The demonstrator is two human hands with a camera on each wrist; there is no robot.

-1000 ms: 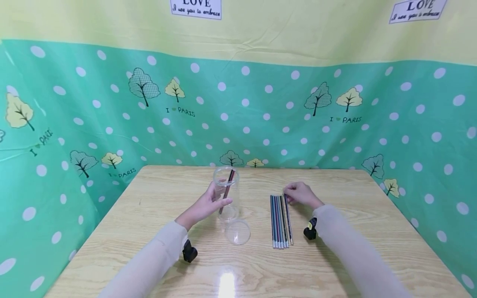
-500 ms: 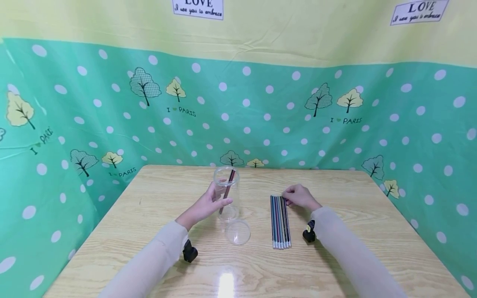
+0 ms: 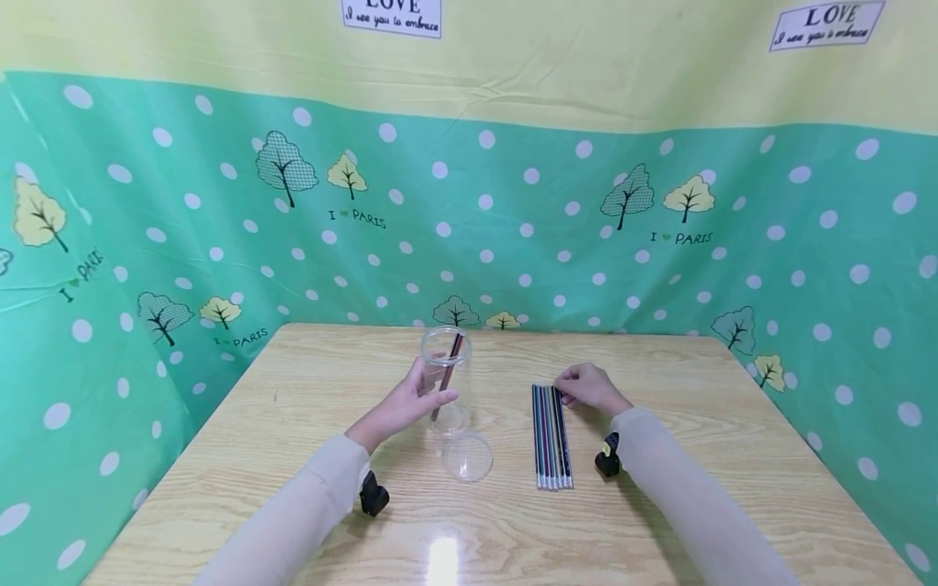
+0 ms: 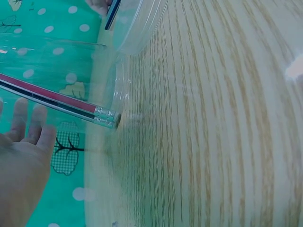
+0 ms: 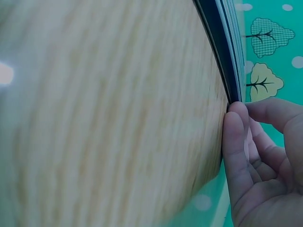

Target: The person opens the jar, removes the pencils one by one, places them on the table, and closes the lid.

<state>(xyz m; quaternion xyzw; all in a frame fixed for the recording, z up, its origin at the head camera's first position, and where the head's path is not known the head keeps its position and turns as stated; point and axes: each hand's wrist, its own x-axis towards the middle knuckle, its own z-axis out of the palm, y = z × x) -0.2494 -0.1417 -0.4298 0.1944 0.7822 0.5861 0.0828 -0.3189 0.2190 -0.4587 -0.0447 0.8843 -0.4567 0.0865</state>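
My left hand (image 3: 403, 409) grips a tall clear plastic jar (image 3: 462, 382) that stands upright with its mouth uncovered. Inside it two pencils (image 4: 57, 100), one red and one dark, lean at a slant; their metal-and-eraser ends are down at the base. To the right, several pencils (image 3: 546, 439) lie side by side in a neat row, silvery ends toward me. At the row's far end my right hand (image 3: 593, 388) pinches the tip of the rightmost dark pencil (image 3: 564, 448). That tip is hidden behind the fingers in the right wrist view.
A round clear lid (image 3: 469, 457) lies on the wooden table (image 3: 308, 456) just in front of the jar. Black wrist cameras (image 3: 374, 494) jut from both sleeves. A green patterned curtain (image 3: 513, 228) hangs along the table's back and sides.
The right hand has shifted slightly left and toward me, bringing the rightmost pencil from a slight gap in against the row. The left hand and jar stay put.
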